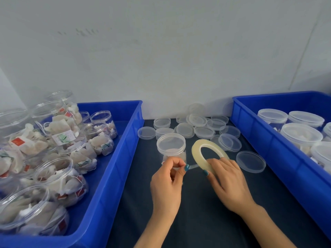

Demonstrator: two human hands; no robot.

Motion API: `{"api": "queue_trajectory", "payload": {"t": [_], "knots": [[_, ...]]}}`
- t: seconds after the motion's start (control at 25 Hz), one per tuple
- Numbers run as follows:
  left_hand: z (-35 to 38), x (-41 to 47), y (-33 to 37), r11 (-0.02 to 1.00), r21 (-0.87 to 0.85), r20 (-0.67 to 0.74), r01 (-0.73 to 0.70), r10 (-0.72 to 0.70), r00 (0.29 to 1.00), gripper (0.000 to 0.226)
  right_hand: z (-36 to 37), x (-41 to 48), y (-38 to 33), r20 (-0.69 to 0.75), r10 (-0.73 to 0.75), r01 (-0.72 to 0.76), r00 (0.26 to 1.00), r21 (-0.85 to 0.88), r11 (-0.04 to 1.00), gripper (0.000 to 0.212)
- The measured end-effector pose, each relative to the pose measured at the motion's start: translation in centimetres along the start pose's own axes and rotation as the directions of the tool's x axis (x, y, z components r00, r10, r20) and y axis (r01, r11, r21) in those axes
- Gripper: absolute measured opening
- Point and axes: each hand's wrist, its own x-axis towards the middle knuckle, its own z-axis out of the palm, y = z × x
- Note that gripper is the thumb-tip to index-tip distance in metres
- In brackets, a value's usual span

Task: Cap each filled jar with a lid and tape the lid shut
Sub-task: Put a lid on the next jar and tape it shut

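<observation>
The left hand (167,178) pinched the free end of a short strip of tape (194,166) between thumb and forefinger, its other fingers curled; the right hand (227,178) gripped the tape roll (196,150) by its near rim, the ring tilted up and away; the strip ran roughly level, left to right, between the two hands. Just beyond the left hand's fingertips stood the jar (171,153), upright on the dark mat (197,212), its long axis vertical and its lid (171,140) already on, mouth facing up; the left hand was the nearer, partly hiding the jar's lower wall. The lid's edge lay above and behind the strip, so the next move looked to be lifting the tape forward and up onto that seam. Loose lids (204,131) lay scattered behind; a blue bin (111,169) to the left held open filled jars (59,176); another bin (268,140) to the right held capped jars (300,135).
</observation>
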Motion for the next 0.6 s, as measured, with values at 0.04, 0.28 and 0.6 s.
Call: {"api": "queue_trajectory", "payload": {"t": [0.04,0.28,0.6], "knots": [[-0.3,-0.5,-0.1,0.998,0.048,-0.034,-0.043,0.045,0.998,0.008,-0.2,0.3,0.2,-0.024,0.067,-0.068,0.997,-0.052,0.996,0.039],[-2.5,-0.3,-1.7,0.998,0.067,-0.261,0.012,0.006,0.965,0.007,-0.8,2.8,-0.3,-0.125,0.156,-0.183,0.980,-0.245,0.952,0.062],[-2.5,2.3,-3.6,0.980,-0.035,-0.309,0.197,-0.198,0.930,0.014,0.7,5.5,-0.6,-0.103,0.220,-0.239,0.970,-0.230,0.944,0.056]]}}
